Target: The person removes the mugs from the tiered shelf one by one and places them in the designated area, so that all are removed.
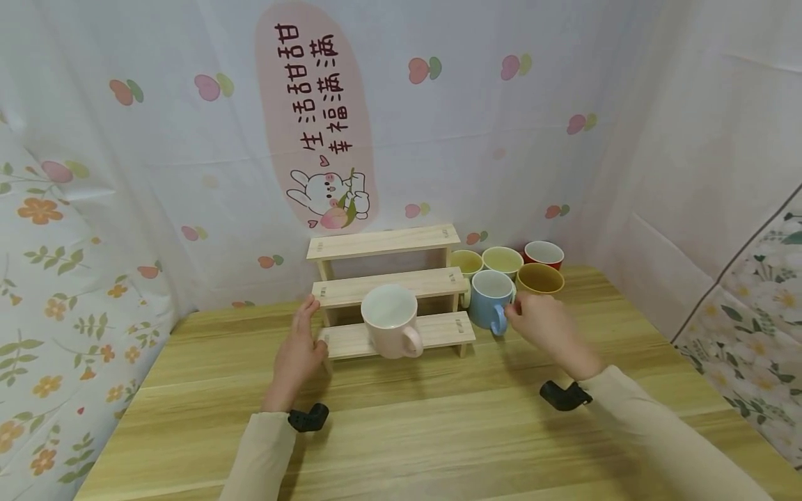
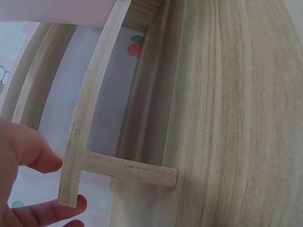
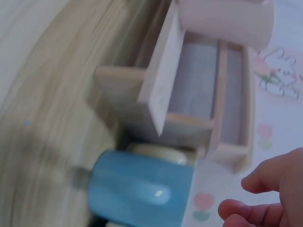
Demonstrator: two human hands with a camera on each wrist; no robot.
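Observation:
My left hand (image 1: 303,355) holds the left end of a three-step wooden rack (image 1: 395,282); in the left wrist view the thumb (image 2: 45,158) lies on one side of a board and a fingertip shows past its end. A pale pink mug (image 1: 390,323) stands on the lowest step, handle toward the front right. Beside the rack's right end is a blue mug (image 1: 487,299) on the table. My right hand (image 1: 548,330) is just right of it, fingers loosely bent; in the right wrist view nothing lies between them, and a gap separates them from the blue mug (image 3: 142,187).
Behind the blue mug stand a yellow mug (image 1: 466,260), a light green mug (image 1: 502,260), a red mug (image 1: 544,253) and a brownish-yellow mug (image 1: 540,277), close together. A printed cloth (image 1: 489,160) hangs behind the wooden table (image 1: 401,431).

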